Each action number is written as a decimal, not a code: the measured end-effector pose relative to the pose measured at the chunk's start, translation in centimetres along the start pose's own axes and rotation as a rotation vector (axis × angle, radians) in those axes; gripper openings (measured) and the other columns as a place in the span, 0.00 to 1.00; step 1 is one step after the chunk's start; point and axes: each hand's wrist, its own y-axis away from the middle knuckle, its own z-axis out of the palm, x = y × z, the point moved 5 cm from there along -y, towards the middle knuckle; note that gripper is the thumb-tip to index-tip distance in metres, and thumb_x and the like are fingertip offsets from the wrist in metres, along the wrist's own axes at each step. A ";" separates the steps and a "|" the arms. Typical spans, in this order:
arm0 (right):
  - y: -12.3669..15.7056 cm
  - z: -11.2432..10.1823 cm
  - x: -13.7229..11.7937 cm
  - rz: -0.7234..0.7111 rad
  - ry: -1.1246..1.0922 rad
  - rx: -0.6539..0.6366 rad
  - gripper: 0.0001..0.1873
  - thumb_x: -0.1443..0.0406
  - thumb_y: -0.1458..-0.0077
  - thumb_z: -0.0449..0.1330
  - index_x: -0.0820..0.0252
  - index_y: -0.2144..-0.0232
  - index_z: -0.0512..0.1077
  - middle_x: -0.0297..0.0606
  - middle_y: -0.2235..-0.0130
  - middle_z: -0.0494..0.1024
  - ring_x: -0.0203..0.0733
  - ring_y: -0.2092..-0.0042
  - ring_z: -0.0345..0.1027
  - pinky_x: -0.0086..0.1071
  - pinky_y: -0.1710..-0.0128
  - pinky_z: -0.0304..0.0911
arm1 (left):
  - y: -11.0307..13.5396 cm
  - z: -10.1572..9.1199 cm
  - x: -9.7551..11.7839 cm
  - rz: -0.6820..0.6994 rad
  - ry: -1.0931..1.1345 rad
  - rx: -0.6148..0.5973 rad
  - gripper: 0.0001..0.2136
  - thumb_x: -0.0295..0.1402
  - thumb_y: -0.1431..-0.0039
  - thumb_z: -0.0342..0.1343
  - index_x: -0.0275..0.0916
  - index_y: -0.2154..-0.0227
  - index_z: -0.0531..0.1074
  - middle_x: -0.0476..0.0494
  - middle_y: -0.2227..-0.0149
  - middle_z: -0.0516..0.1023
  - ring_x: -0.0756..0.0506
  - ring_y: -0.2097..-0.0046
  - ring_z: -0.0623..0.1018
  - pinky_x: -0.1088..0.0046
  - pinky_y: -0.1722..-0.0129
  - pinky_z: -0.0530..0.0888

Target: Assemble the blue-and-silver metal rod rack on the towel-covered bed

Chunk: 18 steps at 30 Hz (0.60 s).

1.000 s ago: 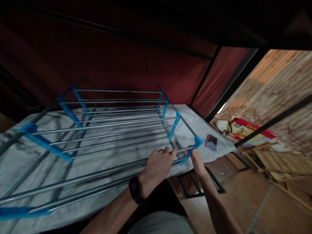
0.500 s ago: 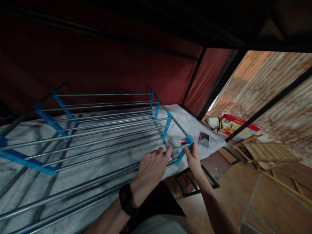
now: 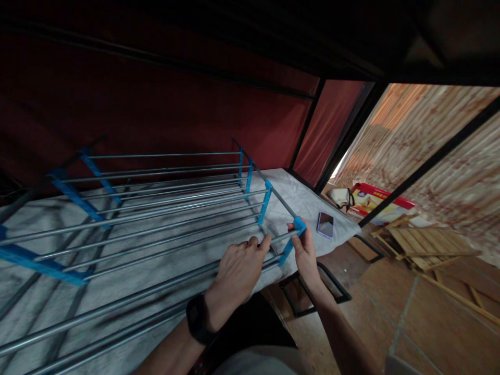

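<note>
A rack of grey metal tubes (image 3: 172, 224) with blue plastic brackets lies across the light grey cloth. My left hand (image 3: 244, 263), a black watch on its wrist, is closed round a tube near its right end. At that end my right hand (image 3: 305, 252) grips the blue bracket (image 3: 291, 242), thumb on the near side and fingers behind it. The tube's end meets the bracket between my hands; whether it is fully seated I cannot tell. More blue brackets (image 3: 264, 203) join the tubes farther back, and others (image 3: 42, 265) stand at the left end.
A phone (image 3: 325, 224) lies on the grey cloth (image 3: 297, 192) right of the rack. Black frame posts (image 3: 351, 135) and a dark red curtain (image 3: 175, 114) enclose the bed. On the tiled floor are a red and yellow box (image 3: 380, 200) and a folded wooden piece (image 3: 433, 242).
The view has shifted slightly, so the rack's right end and both hands appear a little farther left. Both hands keep the same hold on the tube and bracket.
</note>
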 end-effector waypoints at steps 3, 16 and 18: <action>0.3 0.4 0.0 -0.004 0.016 -0.008 0.28 0.56 0.35 0.60 0.46 0.34 0.63 0.37 0.42 0.76 0.44 0.42 0.70 0.44 0.35 0.60 | 0.1 0.0 -0.3 -0.005 0.009 0.045 0.21 0.23 0.31 0.42 0.45 0.40 0.67 0.41 0.57 0.81 0.42 0.59 0.83 0.67 0.63 0.74; 1.4 1.4 -0.8 0.026 0.109 0.016 0.33 0.62 0.39 0.59 0.49 0.33 0.61 0.38 0.40 0.73 0.45 0.38 0.65 0.46 0.30 0.50 | 0.5 0.3 -0.5 0.008 0.023 0.054 0.21 0.22 0.32 0.43 0.43 0.41 0.67 0.42 0.57 0.82 0.40 0.60 0.83 0.64 0.62 0.75; 1.4 1.5 -1.0 0.036 0.117 0.031 0.34 0.63 0.42 0.59 0.49 0.34 0.61 0.38 0.41 0.74 0.46 0.39 0.65 0.46 0.31 0.50 | 0.5 0.4 -0.6 0.012 0.030 0.064 0.21 0.21 0.32 0.43 0.43 0.41 0.67 0.42 0.57 0.82 0.40 0.59 0.83 0.63 0.61 0.75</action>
